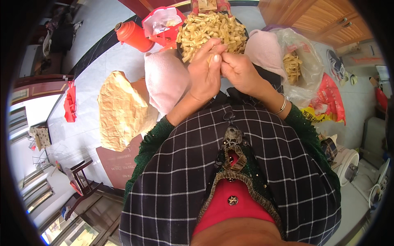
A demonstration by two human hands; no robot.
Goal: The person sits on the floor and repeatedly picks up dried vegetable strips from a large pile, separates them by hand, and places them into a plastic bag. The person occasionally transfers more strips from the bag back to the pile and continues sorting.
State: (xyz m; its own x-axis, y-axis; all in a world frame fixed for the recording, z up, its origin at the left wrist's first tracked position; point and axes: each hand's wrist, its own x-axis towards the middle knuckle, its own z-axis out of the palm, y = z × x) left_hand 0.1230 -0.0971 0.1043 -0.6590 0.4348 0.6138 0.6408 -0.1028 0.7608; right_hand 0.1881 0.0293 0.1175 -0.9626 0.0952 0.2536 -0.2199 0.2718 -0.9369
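Observation:
A heap of yellow knotted strips that look like tofu skin knots fills a dark basin in front of me. At the near rim, my left hand and my right hand meet with fingers pinched together. A bit of yellow tofu skin strip shows between them, mostly hidden by the fingers. Loose, unknotted strips lie in a clear plastic bag to the right. Pink cloths cover my knees on both sides.
On the left are a crumpled brown paper bag, an orange-red thermos flask and a red-and-white container. A red and yellow package lies at the right, near a shoe. Wooden cabinet doors stand beyond.

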